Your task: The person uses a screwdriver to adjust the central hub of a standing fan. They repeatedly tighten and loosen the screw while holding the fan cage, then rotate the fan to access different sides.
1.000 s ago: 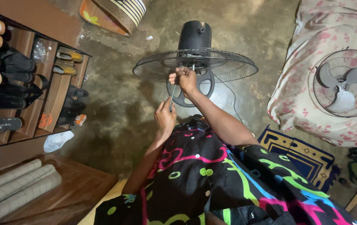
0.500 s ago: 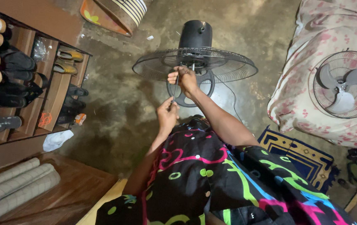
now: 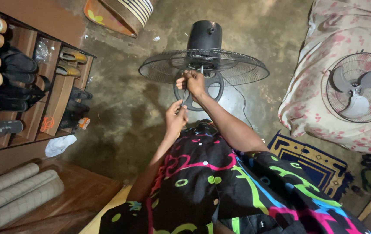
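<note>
Head view shows two fans: one black fan (image 3: 203,65) standing on the concrete floor (image 3: 120,117) straight ahead, and one grey fan (image 3: 353,86) lying on a flowered cloth (image 3: 320,112) at the right. Right hand (image 3: 193,82) is closed on the near rim of the black fan's wire guard. Left hand (image 3: 176,118), just below, pinches one thin screwdriver (image 3: 183,96) that points up at that rim. One shoe rack (image 3: 29,82) stands at left, with three rolled mats (image 3: 14,195) below it.
</note>
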